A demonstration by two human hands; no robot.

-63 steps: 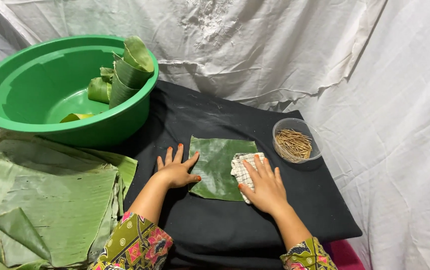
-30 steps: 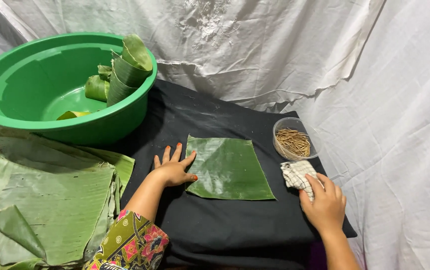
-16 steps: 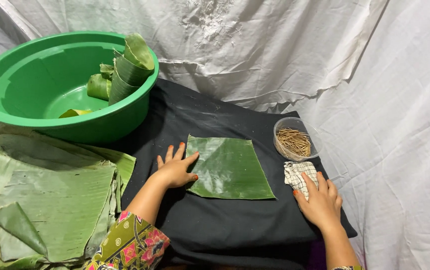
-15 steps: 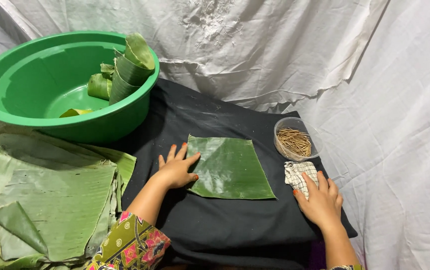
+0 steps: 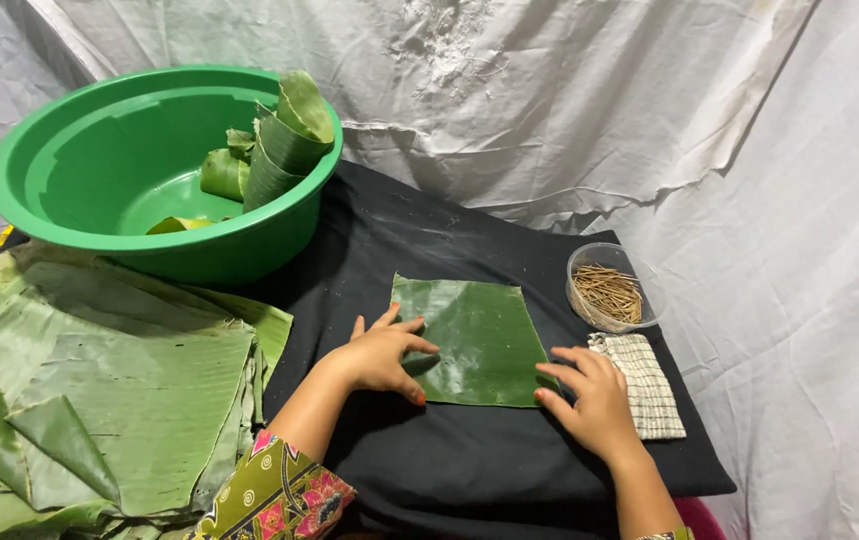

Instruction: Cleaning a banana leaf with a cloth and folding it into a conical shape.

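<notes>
Left hand (image 5: 381, 355) flat, fingers spread, pressing left edge of cut banana leaf square (image 5: 472, 335) on black cloth (image 5: 469, 470). Right hand (image 5: 589, 400) open, fingertips at leaf's right edge, palm beside folded checked rag (image 5: 649, 385). Green plastic basin (image 5: 69, 180) holds rolled leaf cones (image 5: 284, 145). Clear tub (image 5: 611, 290) holds wooden sticks. Stacked banana leaves (image 5: 99, 390) lie at left.
</notes>
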